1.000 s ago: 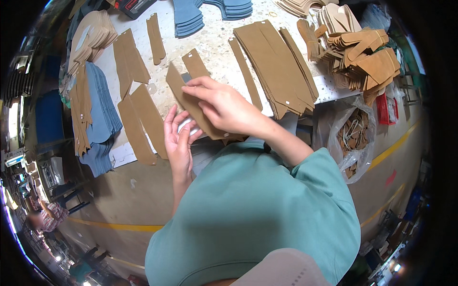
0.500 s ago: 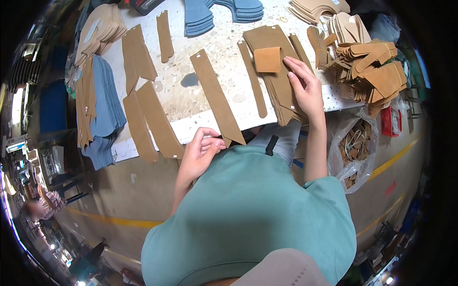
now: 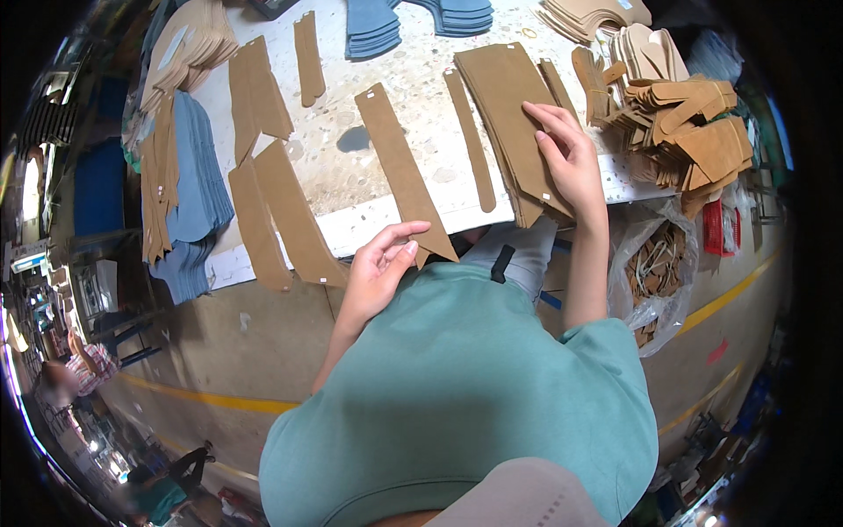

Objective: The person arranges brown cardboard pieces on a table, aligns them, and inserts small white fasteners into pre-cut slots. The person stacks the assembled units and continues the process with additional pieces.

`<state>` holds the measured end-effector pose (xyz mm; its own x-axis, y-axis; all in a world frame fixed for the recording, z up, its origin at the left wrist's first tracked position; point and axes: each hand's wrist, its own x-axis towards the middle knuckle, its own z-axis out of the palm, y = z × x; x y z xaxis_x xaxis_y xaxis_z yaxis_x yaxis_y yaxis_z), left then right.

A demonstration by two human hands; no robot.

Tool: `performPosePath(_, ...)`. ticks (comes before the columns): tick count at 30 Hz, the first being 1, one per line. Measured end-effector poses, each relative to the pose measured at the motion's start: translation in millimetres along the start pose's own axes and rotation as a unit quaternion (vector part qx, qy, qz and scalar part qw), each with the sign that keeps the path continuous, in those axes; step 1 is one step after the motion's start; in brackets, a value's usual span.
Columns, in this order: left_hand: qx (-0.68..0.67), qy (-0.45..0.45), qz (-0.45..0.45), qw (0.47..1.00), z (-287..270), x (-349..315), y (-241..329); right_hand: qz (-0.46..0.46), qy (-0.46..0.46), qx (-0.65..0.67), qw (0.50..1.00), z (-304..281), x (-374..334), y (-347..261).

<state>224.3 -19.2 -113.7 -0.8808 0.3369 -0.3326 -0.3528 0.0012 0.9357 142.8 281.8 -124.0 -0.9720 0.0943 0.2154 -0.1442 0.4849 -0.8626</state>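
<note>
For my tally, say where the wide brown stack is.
In the head view, the wide brown stack lies right of centre, beside a narrow strip, the right hand over its right edge.

The head view looked steeply down from above and behind the left hand (image 3: pixel 376 274) and right hand (image 3: pixel 572 169), over the shirt (image 3: pixel 457 369), and faced forward to the table (image 3: pixel 338 180). It sat near enough to show both hands with their forearms around the middle, the right one higher up. So wide was its fisheye sweep that floor (image 3: pixel 228 342) showed behind and to both sides of the hands, inside a dark, curved rim.
</note>
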Motion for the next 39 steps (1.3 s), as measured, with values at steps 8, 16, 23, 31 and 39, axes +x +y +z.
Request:
performPosePath(8, -0.234, -0.071, -0.045, 0.969, -13, 2, -2, 0.094, -0.012, 0.008, 0.995, 17, -38, -56)
performPosePath(16, -0.107, -0.184, -0.107, 0.971, 9, 9, -6, -0.028, -0.216, -0.001, 0.976, 75, -33, -76)
performPosePath(23, -0.047, -0.17, -0.058, 0.983, 12, 15, -8, -0.17, -0.104, -0.075, 0.977, 25, -2, -78)
performPosePath(31, -0.031, -0.171, -0.054, 0.983, 8, 24, -12, -0.02, 0.069, -0.073, 0.995, -18, 0, -9)
performPosePath(39, -0.033, -0.171, -0.07, 0.982, 9, 23, -10, -0.009, 0.04, -0.113, 0.993, -25, -6, 6)
